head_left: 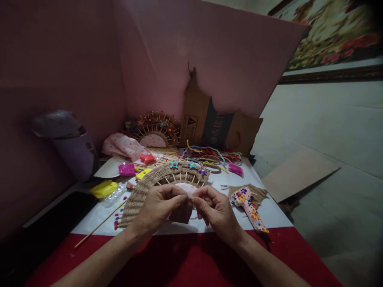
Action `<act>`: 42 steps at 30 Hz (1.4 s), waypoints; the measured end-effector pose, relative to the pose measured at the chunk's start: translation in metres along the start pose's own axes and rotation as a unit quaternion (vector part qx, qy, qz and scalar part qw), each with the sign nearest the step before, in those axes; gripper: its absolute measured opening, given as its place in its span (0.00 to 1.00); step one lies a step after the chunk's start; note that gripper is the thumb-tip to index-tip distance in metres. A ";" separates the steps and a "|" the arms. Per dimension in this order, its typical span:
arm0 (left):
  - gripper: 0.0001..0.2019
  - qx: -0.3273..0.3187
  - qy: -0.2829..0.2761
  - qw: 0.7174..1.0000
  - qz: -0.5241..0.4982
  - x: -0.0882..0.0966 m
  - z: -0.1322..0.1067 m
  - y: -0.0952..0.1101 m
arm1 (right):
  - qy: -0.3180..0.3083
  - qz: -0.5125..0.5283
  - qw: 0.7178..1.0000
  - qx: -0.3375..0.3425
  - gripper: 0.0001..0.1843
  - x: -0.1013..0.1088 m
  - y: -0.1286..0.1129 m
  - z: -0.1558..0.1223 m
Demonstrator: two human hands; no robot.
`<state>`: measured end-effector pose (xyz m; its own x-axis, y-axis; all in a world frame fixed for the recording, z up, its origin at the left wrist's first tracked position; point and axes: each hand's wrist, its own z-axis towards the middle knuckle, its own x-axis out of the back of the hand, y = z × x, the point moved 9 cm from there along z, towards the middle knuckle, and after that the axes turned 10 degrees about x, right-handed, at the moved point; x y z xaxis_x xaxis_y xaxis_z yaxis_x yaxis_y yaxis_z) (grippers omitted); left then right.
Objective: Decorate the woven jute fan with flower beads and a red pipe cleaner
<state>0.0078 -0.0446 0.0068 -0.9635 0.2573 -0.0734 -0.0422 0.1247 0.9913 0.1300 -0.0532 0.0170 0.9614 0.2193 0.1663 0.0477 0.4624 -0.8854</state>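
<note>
My left hand (164, 205) and my right hand (214, 207) meet at the middle of the table, both with fingers pinched together. What lies between the fingertips is too small and dark to make out. Just behind them rests a fan-shaped craft piece (134, 203) wrapped in brown twine, with short sticks in its inner arch. Along its upper edge sit clay flowers in teal, blue and purple (202, 171). A pale pink dotted half-round (188, 186) shows at its centre, partly hidden by my hands. A thin stick (100, 224) lies left of it.
A flowery glue gun (249, 207) lies on cardboard to the right. Yellow clay (104, 189) and magenta clay (127, 169) packs lie left. Scissors (211, 163) and colourful pipe cleaners (209, 151) lie behind. A finished-looking fan piece (154, 131) and torn cardboard (218, 123) stand at the back.
</note>
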 end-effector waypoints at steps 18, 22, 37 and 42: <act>0.10 -0.022 0.004 1.000 0.022 -0.001 -0.004 0.004 | -0.025 0.006 1.000 -0.018 0.13 -0.005 0.008 0.000; 0.09 -0.023 0.029 0.999 0.018 0.001 -0.007 0.003 | -0.027 -0.009 0.999 -0.017 0.13 -0.004 0.007 -0.001; 0.14 -0.023 0.030 0.999 -0.038 0.007 -0.010 0.011 | 0.021 0.000 1.000 0.007 0.13 0.007 0.006 -0.001; 0.11 -0.046 0.043 0.998 -0.017 0.009 -0.009 0.012 | 0.035 0.019 0.999 -0.003 0.15 0.008 0.010 0.000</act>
<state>-0.0042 -0.0489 0.0189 -0.9800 0.1709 -0.1021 -0.0961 0.0431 0.9944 0.1386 -0.0467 0.0098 0.9790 0.1769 0.1017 0.0116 0.4495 -0.8932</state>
